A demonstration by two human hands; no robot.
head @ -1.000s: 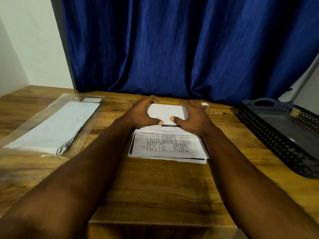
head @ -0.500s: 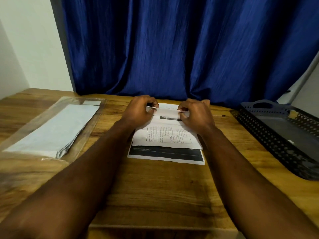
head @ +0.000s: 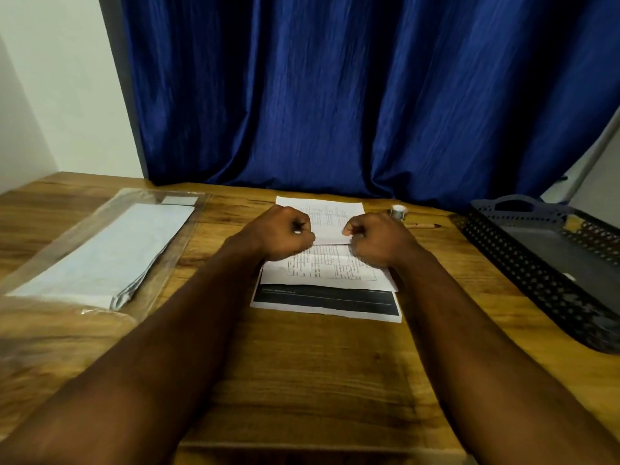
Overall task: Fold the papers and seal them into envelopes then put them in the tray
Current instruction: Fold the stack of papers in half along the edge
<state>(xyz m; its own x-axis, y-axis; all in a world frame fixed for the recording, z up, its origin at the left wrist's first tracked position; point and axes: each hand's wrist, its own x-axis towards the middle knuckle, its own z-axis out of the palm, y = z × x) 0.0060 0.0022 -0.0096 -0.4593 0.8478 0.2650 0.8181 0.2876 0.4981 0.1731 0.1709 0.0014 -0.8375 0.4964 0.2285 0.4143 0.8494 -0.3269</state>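
Both hands have pulled nearer since half a second ago: left hand (head: 280, 234) and right hand (head: 375, 238) are clenched, pinching the paper (head: 330, 271) at its mid crease, atop the stack (head: 325, 302) on the wooden desk (head: 302, 364). Paper is likely light, floppy and easily creased; hold it by the edges. Tray (head: 513, 263) right, envelopes (head: 107, 253) left, blue curtain (head: 335, 95) behind.

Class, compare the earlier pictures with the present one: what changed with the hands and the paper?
The left hand and right hand went from pressing flat to pinching the top sheet at its crease; its blank flap opened away, showing print. Envelope packet, tray and pen stayed put.
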